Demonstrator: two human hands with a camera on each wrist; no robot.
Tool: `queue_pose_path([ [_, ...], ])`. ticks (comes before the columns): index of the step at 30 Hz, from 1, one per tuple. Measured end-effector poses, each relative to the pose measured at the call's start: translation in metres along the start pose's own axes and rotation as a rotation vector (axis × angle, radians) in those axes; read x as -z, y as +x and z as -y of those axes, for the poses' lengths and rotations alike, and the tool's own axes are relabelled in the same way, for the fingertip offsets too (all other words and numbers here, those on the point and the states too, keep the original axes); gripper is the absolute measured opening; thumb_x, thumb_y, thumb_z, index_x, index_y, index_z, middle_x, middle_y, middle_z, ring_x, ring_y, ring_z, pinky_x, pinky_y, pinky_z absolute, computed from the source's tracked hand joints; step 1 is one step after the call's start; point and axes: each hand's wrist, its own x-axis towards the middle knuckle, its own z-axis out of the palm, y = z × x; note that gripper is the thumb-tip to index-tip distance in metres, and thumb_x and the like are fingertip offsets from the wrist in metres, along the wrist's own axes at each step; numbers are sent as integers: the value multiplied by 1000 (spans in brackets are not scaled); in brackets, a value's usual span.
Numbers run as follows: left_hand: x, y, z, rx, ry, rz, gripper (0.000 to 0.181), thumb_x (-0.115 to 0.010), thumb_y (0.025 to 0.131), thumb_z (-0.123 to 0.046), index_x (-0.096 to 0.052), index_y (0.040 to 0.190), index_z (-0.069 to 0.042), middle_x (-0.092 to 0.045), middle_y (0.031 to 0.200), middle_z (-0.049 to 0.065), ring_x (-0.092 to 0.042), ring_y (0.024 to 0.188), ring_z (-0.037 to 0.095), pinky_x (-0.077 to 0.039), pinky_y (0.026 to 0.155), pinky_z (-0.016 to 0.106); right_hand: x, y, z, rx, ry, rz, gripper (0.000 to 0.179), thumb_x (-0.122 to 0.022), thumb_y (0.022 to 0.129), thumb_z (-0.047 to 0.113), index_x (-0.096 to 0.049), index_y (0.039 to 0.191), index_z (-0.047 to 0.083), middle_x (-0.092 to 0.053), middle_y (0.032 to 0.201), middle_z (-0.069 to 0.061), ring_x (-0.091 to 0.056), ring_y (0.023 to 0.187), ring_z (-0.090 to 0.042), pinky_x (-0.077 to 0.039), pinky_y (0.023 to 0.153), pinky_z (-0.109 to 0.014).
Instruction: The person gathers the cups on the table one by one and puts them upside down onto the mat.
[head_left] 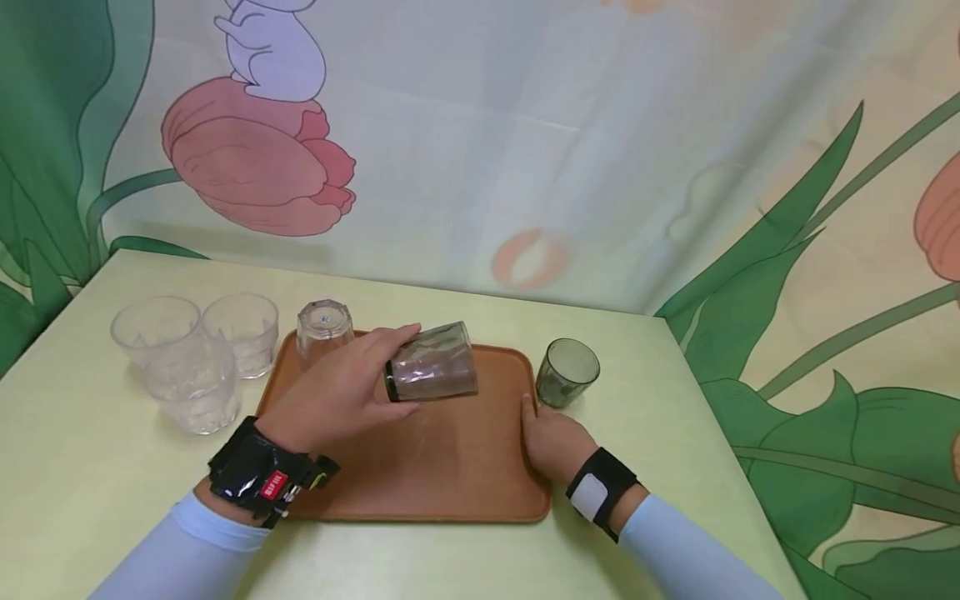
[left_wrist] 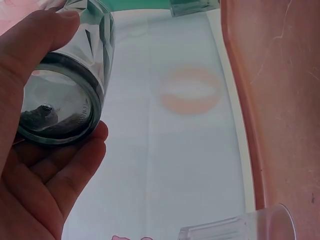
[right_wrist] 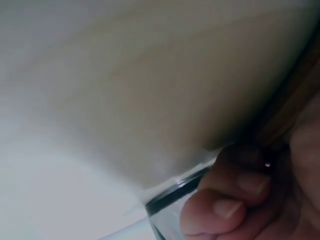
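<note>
My left hand (head_left: 337,387) grips a grey tinted drinking glass (head_left: 435,362) by its base end. The glass lies on its side in the air over the brown tray (head_left: 480,467), its mouth pointing right. In the left wrist view, thumb and fingers wrap the thick base of this glass (left_wrist: 60,107). On the tray's right edge, my right hand (head_left: 558,442) holds the rim, with fingers curled at it in the right wrist view. A second grey glass (head_left: 567,371) stands upright just beyond that hand, beside the tray. A clear faceted glass (head_left: 324,321) sits upside down at the tray's far left corner.
Left of the tray, three clear glasses stand close together: a back one (head_left: 153,321), one nearer the tray (head_left: 243,329) and a front one (head_left: 195,396). The pale yellow table (head_left: 360,562) ends at a printed curtain (head_left: 450,167) behind.
</note>
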Motion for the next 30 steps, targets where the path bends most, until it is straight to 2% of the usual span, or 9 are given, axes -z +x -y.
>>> queue_pose_path([
  [6, -1, -3, 5, 21, 6, -3, 93, -86, 77, -40, -39, 150, -5, -63, 123, 8, -61, 109, 20, -57, 92, 39, 3, -1, 3, 2, -26, 14, 49, -51, 98, 6, -44, 142, -14, -60, 79, -17, -59, 61, -25, -53, 53, -40],
  [12, 5, -1, 8, 0, 29, -31, 91, -87, 76, -37, -41, 148, -4, -64, 123, 9, -62, 109, 21, -56, 92, 40, 0, 0, 1, -3, -36, -2, 50, -52, 98, 7, -44, 142, -13, -60, 81, -18, -59, 61, -25, -53, 52, -41],
  [20, 11, 3, 10, 31, 24, -13, 90, -87, 76, -34, -42, 147, -2, -64, 120, 11, -63, 107, 24, -57, 90, 43, -2, 0, -1, 0, -45, -23, 50, -53, 97, 8, -46, 141, -13, -62, 81, -18, -60, 61, -25, -53, 51, -40],
  [30, 11, 4, 10, 57, 33, -3, 90, -89, 74, -35, -44, 145, -3, -65, 119, 11, -62, 106, 24, -57, 90, 43, -6, 1, -2, -11, -92, -55, 49, -53, 97, 10, -48, 141, -11, -63, 80, -17, -60, 58, -25, -52, 49, -39],
])
